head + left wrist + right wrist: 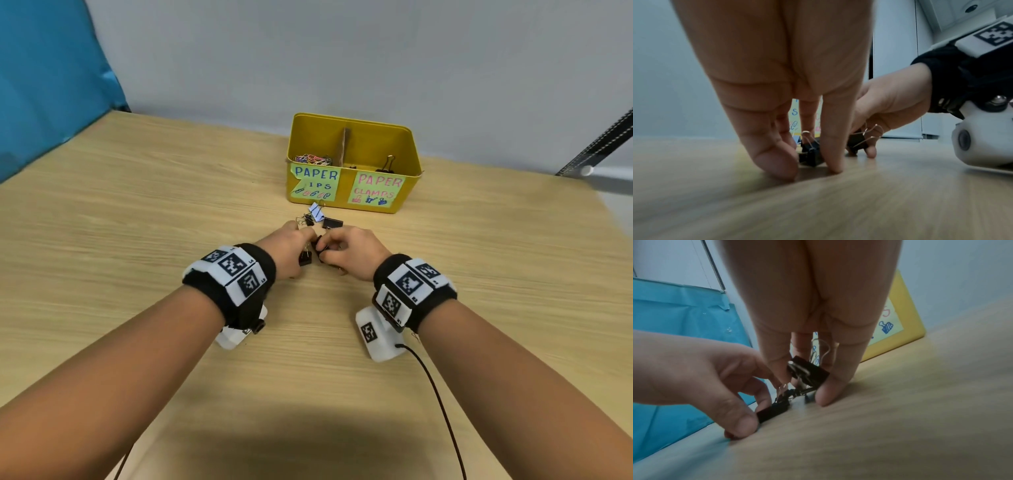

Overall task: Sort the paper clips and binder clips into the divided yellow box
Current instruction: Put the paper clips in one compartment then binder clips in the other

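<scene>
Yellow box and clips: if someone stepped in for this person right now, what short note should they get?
Left hand: pinching a black binder clip on the wooden table.
Right hand: gripping another black binder clip just off the table.
Yellow box: coloured paper clips lie in the left compartment, a few binder clips in the right.
Left to do: the two held clips and the small pile of binder clips in front of the box. No loose paper clips are visible on the table.
</scene>
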Motion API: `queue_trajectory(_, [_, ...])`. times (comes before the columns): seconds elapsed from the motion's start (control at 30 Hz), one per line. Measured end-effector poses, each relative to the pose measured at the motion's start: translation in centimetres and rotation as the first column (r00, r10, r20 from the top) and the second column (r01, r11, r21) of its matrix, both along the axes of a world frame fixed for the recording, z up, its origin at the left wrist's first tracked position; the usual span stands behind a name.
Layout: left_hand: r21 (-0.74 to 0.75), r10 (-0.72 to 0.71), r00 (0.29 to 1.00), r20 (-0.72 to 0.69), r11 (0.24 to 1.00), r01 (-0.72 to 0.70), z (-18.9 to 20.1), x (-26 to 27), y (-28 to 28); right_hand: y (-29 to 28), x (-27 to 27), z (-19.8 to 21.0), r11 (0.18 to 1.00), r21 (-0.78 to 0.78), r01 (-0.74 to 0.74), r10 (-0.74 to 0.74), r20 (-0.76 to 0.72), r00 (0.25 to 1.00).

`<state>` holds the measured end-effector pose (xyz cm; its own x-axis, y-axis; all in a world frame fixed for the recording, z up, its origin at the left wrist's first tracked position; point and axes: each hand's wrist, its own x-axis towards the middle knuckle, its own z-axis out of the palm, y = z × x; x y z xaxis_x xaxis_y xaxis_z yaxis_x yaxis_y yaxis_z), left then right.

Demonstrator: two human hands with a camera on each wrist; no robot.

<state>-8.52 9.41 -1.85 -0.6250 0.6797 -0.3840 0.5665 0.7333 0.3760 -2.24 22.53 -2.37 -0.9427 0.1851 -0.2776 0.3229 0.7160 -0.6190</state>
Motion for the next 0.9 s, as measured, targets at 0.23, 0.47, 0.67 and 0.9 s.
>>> queue_trajectory(0.23, [-0.036, -0.138, 0.973, -0.187, 0.99, 0.133, -0.5, 0.3, 0.7, 0.3, 0.7, 0.8, 0.983, 0.17, -0.073, 0.081, -0.039, 0.996])
queue_trajectory(0.47, [0.294, 0.111, 0.991, -0.071, 0.952, -0.086, 2.3, -0.8, 1.4, 1.9, -0.3, 4.5, 0.965, 0.261, -0.028, 0.075, -0.173, 0.982])
queue_trajectory(0.67, [0.566, 0.266, 0.96, -0.087, 0.806, -0.172, 7.6, -3.2, 3.7, 4.8, -3.7, 8.8, 0.934, 0.241, 0.263, -0.094, -0.546, 0.833])
queue_trajectory(0.9, [0.604, 0.289, 0.94, -0.179, 0.787, -0.127, 9.7, -5.9, 8.0, 8.2, -7.0, 7.7, 0.882, 0.188, 0.432, -0.259, -0.573, 0.777])
